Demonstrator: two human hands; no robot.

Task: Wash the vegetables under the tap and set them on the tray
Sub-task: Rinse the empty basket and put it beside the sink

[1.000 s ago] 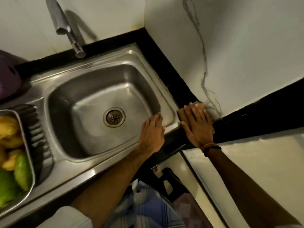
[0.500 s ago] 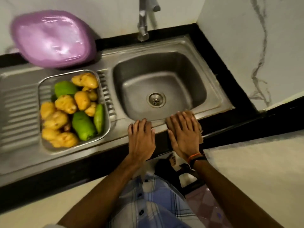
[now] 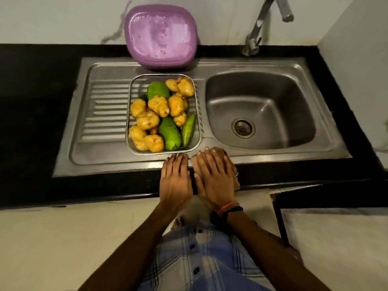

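Both my hands lie flat, fingers extended, at the sink's [image 3: 294,66] front edge: left hand [image 3: 176,181] empty beside the tray [image 3: 128,131] of vegetables [image 3: 161,114], right hand [image 3: 214,181] pressing a brown cloth [image 3: 233,169].

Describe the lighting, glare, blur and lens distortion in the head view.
Head view: dim, warm light; the black counter is nearly featureless. Soft glare sits on the purple lid and along the sink rim. Wide-angle bend curves the counter edges and the tap. The vegetables are fairly sharp; the shirt at the bottom is soft. The left hand and right hand show little blur.
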